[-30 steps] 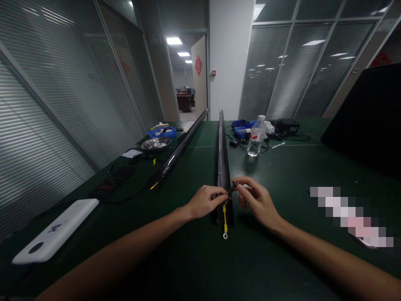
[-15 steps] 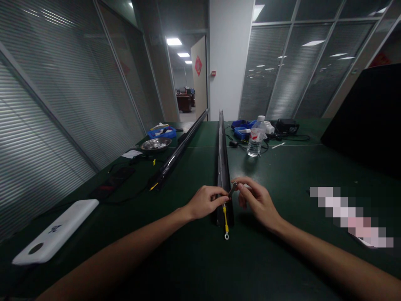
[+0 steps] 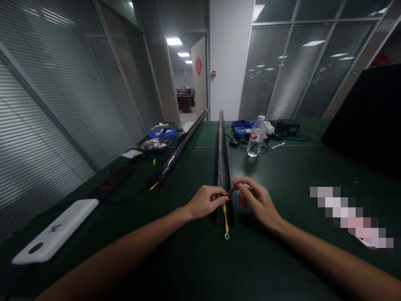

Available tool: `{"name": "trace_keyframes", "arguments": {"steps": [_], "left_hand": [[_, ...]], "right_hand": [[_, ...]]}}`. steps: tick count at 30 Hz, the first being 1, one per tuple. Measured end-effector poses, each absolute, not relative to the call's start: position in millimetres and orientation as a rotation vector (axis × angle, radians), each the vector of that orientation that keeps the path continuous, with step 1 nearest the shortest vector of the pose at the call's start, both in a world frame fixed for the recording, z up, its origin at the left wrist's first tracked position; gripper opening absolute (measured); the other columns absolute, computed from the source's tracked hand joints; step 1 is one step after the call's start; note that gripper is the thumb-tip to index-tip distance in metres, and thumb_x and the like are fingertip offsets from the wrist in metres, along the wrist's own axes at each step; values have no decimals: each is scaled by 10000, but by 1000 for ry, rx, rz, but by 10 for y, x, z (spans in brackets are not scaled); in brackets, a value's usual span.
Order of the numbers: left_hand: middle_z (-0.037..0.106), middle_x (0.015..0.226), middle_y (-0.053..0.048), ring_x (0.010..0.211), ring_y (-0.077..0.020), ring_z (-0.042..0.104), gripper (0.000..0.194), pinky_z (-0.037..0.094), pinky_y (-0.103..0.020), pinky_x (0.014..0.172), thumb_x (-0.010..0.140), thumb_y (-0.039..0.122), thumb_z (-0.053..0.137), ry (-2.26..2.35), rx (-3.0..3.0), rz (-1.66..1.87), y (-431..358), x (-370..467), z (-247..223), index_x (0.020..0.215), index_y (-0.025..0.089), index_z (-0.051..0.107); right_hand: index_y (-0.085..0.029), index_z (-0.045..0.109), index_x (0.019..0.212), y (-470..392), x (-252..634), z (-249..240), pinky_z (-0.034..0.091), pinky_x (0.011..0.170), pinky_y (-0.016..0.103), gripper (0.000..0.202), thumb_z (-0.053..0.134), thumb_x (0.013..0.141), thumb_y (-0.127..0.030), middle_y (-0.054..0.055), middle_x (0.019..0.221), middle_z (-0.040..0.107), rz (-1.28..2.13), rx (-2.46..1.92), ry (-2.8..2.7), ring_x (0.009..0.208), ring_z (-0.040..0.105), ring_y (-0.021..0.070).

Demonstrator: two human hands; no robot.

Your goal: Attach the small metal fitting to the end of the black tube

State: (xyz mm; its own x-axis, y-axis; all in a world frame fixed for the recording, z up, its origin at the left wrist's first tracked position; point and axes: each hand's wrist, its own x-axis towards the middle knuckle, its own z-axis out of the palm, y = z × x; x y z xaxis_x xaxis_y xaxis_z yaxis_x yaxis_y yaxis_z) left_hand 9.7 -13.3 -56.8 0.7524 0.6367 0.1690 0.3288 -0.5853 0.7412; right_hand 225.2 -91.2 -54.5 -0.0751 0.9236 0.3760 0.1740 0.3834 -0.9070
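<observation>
A long dark channel-shaped bar (image 3: 223, 167) lies lengthwise on the green table, its near end between my hands. My left hand (image 3: 208, 202) pinches at the bar's near end, beside a small metal wrench-like tool (image 3: 232, 189). The thumb and fingers of my right hand (image 3: 255, 200) are closed on the upper end of that tool. Just below my left fingertips, a short yellow wire (image 3: 226, 219) with a ring terminal (image 3: 227, 236) hangs out over the bar's near end. What my left fingertips pinch is too small to make out.
A second dark bar (image 3: 178, 154) lies to the left, near a metal bowl (image 3: 156, 144) and a blue tray (image 3: 162, 133). A white case (image 3: 56, 232) sits at the near left. A water bottle (image 3: 256, 137) stands by blue bins (image 3: 242, 133) and cables.
</observation>
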Motion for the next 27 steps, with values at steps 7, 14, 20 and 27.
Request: {"name": "trace_keyframes", "arguments": {"steps": [7,14,20,27], "left_hand": [[733,938,-47,776,-152,615,282,438,-217,678,1030,354,579,678,2222,561,-113,106,-593,1047,144,766],[719,888,-36,725,-141,597,278,410,-214,638,1022,359,588,690,2225,563,-122,107,-574,1002,144,763],[705,847,-26,654,-121,543,282,373,-215,595,1005,384,621,719,2232,565,-128,107,-577,1025,142,765],[740,983,-52,800,-158,625,288,453,-225,705,1040,358,565,677,2213,545,-118,94,-580,1069,148,760]], "right_hand": [[-198,684,1210,-922,2224,-526,483,524,255,342,595,1041,-482,-11,721,602,858,-1015,-1503,588,580,148],[-204,683,1222,-914,2237,-542,485,524,262,346,586,1047,-486,5,750,625,848,-1023,-1523,594,587,152],[-205,685,1186,-915,2242,-524,475,523,266,328,554,1064,-480,-7,717,595,827,-1023,-1536,580,577,151],[-210,677,1207,-928,2232,-524,483,523,257,321,602,1042,-475,-5,743,607,863,-1021,-1519,607,588,152]]}}
